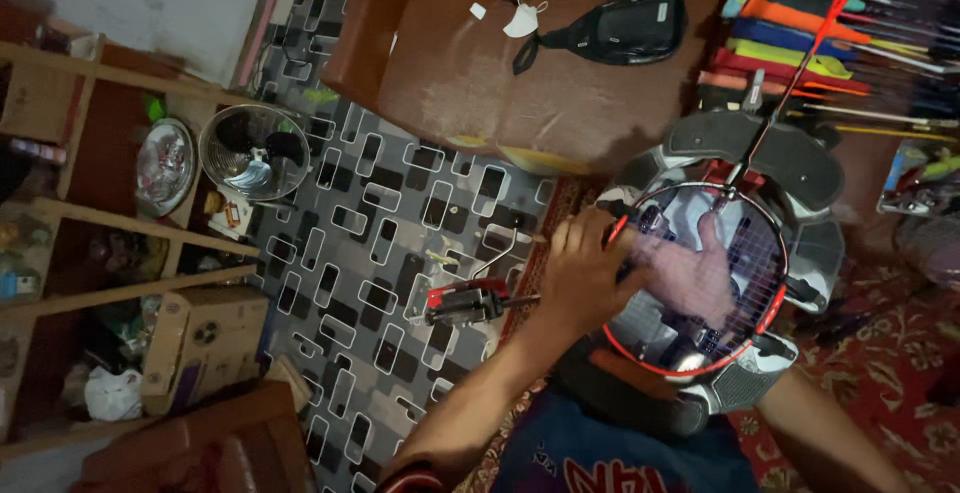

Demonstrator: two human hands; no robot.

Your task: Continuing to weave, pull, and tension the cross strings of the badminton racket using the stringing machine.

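A badminton racket with a red and black frame (770, 313) lies clamped flat on a grey and black stringing machine (800, 168); its shaft (790, 93) points up to the right. My left hand (578, 271) is curled at the frame's left rim and seems to pinch a thin string (527, 238) that runs off to the left. My right hand (700, 275) lies under the string bed with fingers apart, seen blurred through the strings. A red and silver tensioning clamp (465, 303) sits just left of my left hand.
A brown couch (470, 83) behind the machine carries a black waist bag (625, 28) and a white mask (521, 21). Several rackets with coloured grips (800, 48) are stacked at top right. A small fan (253, 151), a cardboard box (200, 338) and wooden shelves (90, 213) stand at left.
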